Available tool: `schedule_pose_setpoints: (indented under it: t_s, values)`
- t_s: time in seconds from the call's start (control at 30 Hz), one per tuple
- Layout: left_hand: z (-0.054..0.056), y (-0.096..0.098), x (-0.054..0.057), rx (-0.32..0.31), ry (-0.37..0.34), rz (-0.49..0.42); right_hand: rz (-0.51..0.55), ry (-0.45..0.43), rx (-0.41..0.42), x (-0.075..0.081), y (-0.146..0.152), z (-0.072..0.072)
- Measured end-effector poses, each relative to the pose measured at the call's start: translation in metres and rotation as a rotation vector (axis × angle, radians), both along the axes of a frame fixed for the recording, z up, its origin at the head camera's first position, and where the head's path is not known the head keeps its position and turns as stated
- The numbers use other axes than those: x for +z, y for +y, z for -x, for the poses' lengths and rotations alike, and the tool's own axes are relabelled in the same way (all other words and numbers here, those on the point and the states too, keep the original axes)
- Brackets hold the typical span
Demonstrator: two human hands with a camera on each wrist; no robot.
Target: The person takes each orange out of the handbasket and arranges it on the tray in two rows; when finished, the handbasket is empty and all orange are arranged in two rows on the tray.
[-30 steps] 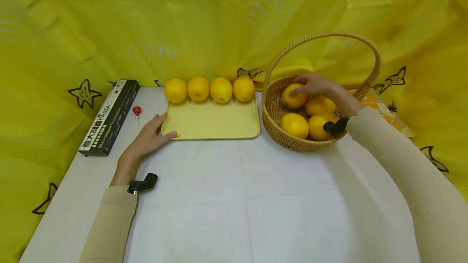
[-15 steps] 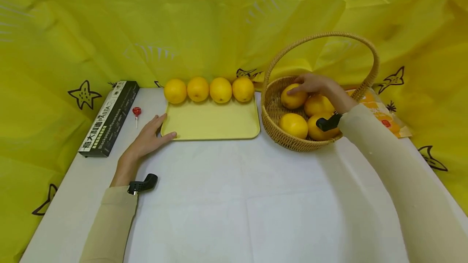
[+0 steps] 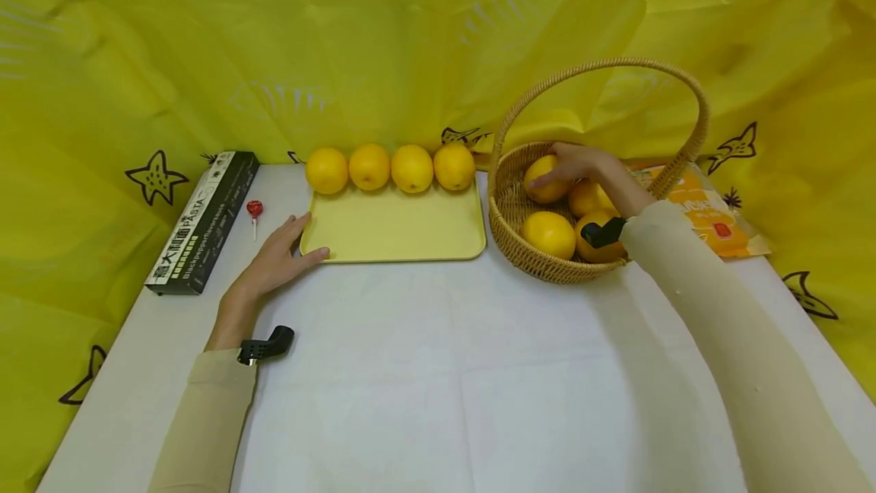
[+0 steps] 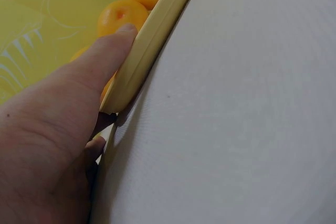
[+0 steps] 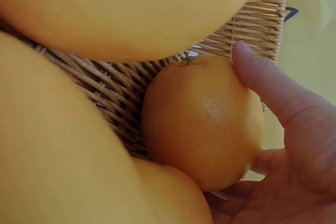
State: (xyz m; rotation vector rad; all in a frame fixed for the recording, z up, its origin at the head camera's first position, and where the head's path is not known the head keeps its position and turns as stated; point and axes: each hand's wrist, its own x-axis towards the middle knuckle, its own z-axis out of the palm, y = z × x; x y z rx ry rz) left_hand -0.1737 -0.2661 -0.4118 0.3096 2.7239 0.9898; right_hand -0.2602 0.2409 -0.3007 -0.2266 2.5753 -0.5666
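In the head view my left hand (image 3: 279,253) holds the front left corner of a yellow tray (image 3: 397,230). The left wrist view has its thumb (image 4: 107,59) over the tray's rim (image 4: 149,40), with the other fingers partly hidden below. A row of several oranges (image 3: 412,168) lies along the tray's back edge. Inside a wicker basket (image 3: 547,271) on the right, my right hand (image 3: 582,162) grips an orange (image 3: 541,177) at the back left. Seen from the right wrist, thumb and fingers wrap one side of that orange (image 5: 202,121); more oranges (image 3: 549,234) lie beside it.
The basket's tall handle (image 3: 619,63) arches above my right hand. A black pasta box (image 3: 205,223) and a red lollipop (image 3: 255,209) lie left of the tray. An orange packet (image 3: 712,211) sits behind the basket, against the yellow backdrop (image 3: 404,44).
My right forearm has swung left, and its thumb has shifted down around the orange, uncovering more of the packet. The left hand keeps its place on the tray.
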Motion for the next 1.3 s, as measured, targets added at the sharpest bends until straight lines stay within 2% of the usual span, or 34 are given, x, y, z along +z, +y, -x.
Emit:
schedule_pose_setpoints:
  t_s: [0.27,0.4,0.53,0.63,0.9,0.97,1.03,1.13,1.3]
  values:
    - [0.001,0.001,0.000,0.000,-0.008,0.002,-0.012,-0.006,-0.025,-0.003,0.001,-0.001]
    - [0.001,0.001,0.001,-0.002,-0.010,0.001,0.017,0.069,-0.036,-0.008,0.002,-0.002]
    - [0.001,0.000,0.000,-0.004,-0.009,0.001,0.097,0.154,-0.028,-0.015,0.002,-0.002]
    - [0.001,0.000,-0.001,-0.001,-0.010,0.003,0.139,0.159,-0.011,-0.017,0.002,0.000]
    - [0.001,0.000,0.001,-0.004,0.000,0.004,0.125,0.144,-0.003,-0.017,0.006,0.003]
    - [0.001,0.000,0.001,-0.004,0.000,0.002,0.141,0.155,-0.004,-0.016,0.008,0.004]
    - [0.001,0.000,0.001,-0.001,-0.002,0.002,0.201,0.155,-0.011,-0.012,0.010,0.004]
    - [0.001,0.001,0.001,0.002,-0.009,-0.003,0.281,0.144,-0.038,-0.001,0.014,0.000]
    - [0.002,0.000,0.001,0.004,-0.011,0.000,0.360,0.107,-0.044,0.024,0.019,-0.019]
